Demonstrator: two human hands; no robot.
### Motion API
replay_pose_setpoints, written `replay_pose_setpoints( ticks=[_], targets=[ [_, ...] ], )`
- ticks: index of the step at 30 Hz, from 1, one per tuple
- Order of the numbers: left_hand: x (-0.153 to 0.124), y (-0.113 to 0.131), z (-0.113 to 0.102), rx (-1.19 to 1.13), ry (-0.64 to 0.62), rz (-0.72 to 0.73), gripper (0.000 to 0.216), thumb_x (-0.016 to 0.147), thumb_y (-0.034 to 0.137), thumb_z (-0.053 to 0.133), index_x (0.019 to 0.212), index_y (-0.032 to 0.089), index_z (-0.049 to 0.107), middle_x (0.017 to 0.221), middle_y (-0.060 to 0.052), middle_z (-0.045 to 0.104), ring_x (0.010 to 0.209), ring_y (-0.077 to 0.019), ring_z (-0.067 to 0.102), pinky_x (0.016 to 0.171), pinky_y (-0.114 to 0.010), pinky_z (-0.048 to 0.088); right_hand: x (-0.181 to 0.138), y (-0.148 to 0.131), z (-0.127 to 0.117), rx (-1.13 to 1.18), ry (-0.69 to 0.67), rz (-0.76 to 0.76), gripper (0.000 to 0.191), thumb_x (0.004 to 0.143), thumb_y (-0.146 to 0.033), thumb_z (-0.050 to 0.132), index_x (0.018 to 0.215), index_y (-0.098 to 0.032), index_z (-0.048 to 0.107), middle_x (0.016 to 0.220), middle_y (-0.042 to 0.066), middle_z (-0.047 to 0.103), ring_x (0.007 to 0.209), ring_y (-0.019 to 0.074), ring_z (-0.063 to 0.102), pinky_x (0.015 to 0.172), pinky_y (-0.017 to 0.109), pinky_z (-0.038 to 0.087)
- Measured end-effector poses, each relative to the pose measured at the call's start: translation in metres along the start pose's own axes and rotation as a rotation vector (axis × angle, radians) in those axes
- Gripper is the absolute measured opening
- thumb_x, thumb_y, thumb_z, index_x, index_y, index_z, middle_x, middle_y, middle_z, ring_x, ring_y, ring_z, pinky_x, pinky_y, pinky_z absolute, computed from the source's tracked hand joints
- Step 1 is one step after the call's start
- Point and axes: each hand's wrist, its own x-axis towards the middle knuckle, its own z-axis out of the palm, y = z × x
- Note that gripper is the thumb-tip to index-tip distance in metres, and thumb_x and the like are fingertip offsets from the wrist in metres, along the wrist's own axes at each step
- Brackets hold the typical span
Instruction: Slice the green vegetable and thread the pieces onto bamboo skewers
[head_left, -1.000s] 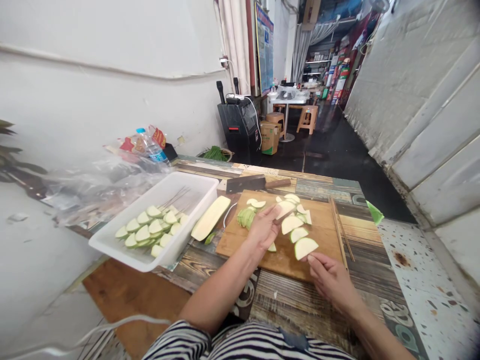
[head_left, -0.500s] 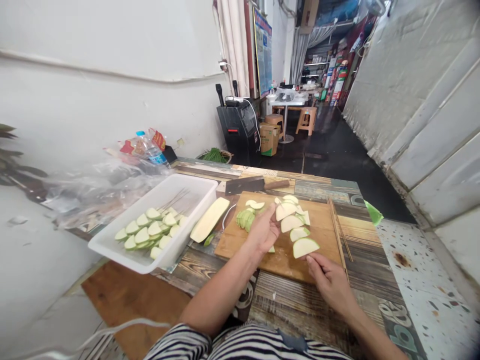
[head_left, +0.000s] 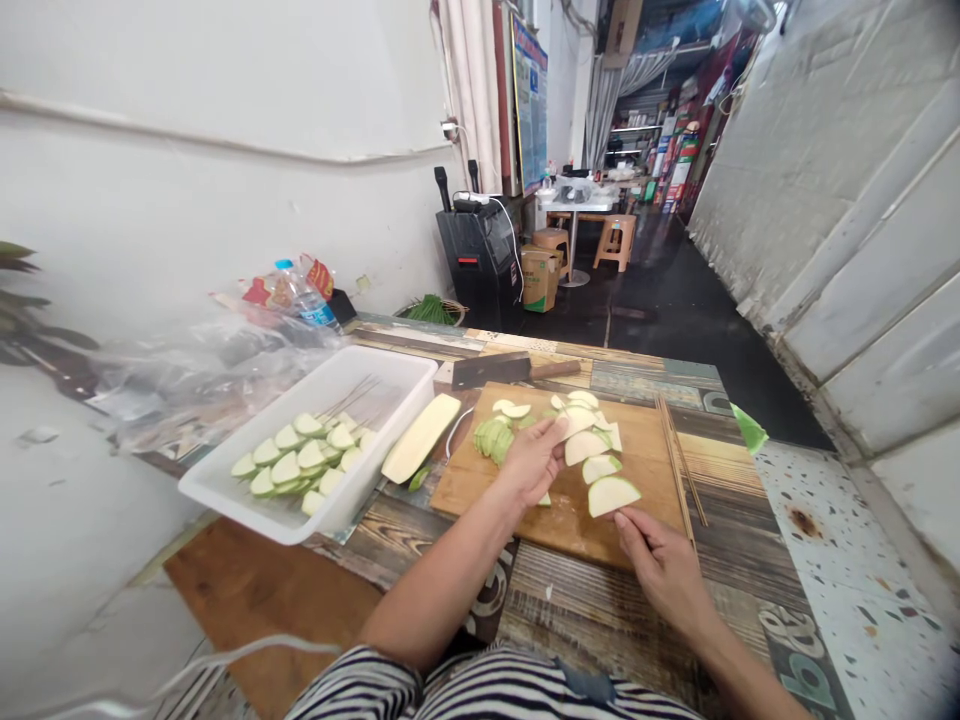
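On the wooden cutting board lies a row of pale green squash slices, seemingly threaded on a thin skewer. My right hand is pinched shut at the near end of that row, by the board's front edge. My left hand grips the topmost slice between thumb and fingers, against the rest of the row. More loose slices lie on the board just left of my left hand.
A white tray at the left holds several skewered slices. A half squash leans on its rim. A cleaver lies behind the board, and bare bamboo skewers lie along its right edge. Plastic bags and a bottle sit by the wall.
My left hand has pushed the top slice down toward the other slices, closing the gap where the skewer showed. My right hand has stayed where it was.
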Motion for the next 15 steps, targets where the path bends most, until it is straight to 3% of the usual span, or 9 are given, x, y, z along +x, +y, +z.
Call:
replay_pose_setpoints(
  ticks=[4, 10, 15],
  targets=[
    [0.0000, 0.0005, 0.0012, 0.019, 0.022, 0.101, 0.021, 0.070, 0.024, 0.069, 0.084, 0.009, 0.065, 0.081, -0.008, 0.068, 0.072, -0.0147, 0.064, 0.073, -0.026, 0.050, 0.0004, -0.0020, -0.0010, 0.055, -0.052, 0.040, 0.035, 0.086, -0.040, 0.044, 0.088, -0.015, 0.068, 0.057, 0.001, 0.056, 0.052, 0.0141, 0.049, 0.049, 0.023, 0.038],
    [0.0022, 0.0012, 0.0005, -0.032, 0.039, 0.026, 0.019, 0.072, 0.018, 0.066, 0.087, 0.007, 0.064, 0.085, -0.013, 0.068, 0.079, -0.0199, 0.066, 0.078, -0.032, 0.051, -0.0024, -0.0060, -0.0010, 0.243, -0.144, 0.161, 0.039, 0.086, -0.043, 0.042, 0.094, -0.011, 0.064, 0.049, -0.006, 0.034, 0.042, 0.0097, 0.032, 0.041, 0.022, 0.028],
    [0.0047, 0.0079, -0.0025, -0.098, 0.095, 0.047, 0.006, 0.078, 0.010, 0.057, 0.081, 0.007, 0.061, 0.085, -0.013, 0.068, 0.084, -0.0203, 0.066, 0.086, -0.034, 0.049, -0.0078, -0.0093, 0.0002, 0.180, -0.100, 0.142, 0.037, 0.084, -0.042, 0.044, 0.088, -0.012, 0.065, 0.054, -0.002, 0.044, 0.049, 0.0120, 0.041, 0.047, 0.023, 0.034]
  ],
)
